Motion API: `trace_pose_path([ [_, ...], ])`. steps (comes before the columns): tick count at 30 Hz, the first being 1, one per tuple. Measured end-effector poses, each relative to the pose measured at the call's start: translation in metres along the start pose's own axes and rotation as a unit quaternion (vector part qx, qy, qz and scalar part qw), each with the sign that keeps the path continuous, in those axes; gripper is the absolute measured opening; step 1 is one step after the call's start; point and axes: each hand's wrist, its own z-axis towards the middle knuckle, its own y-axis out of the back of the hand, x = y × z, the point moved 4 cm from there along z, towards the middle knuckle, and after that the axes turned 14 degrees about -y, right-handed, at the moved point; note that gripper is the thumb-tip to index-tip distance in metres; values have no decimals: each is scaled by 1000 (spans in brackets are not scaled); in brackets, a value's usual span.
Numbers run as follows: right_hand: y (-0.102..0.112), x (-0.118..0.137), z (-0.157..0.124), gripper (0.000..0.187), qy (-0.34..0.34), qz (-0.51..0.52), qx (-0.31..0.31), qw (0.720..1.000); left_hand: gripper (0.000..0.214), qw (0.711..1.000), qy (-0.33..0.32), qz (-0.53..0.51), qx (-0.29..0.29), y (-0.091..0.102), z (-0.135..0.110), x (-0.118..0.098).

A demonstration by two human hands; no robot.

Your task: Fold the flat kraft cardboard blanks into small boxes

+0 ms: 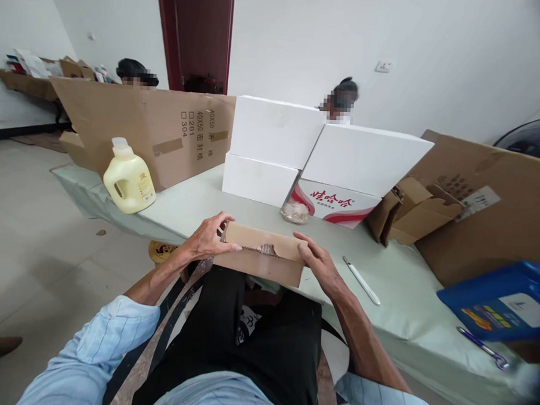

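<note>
Left hand [207, 238] and right hand [320, 261] are holding a brown rectangular cardboard box [258, 267], fingers grasping opposite ends, at the edge of a pale-green cloth-covered table [409, 301].

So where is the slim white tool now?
In the head view, the tool lies right of centre on the pale green cloth, between the right hand and the blue plastic jug.
</note>
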Motion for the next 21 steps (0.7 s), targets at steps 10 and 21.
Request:
trace_pose_path([
  [10,-9,30,28,58,33,-37,-45,998,107,994,-55,-93,14,1,-8,1],
  [21,-6,38,42,58,63,-72,-79,992,65,994,-102,-41,30,9,-11,4],
])
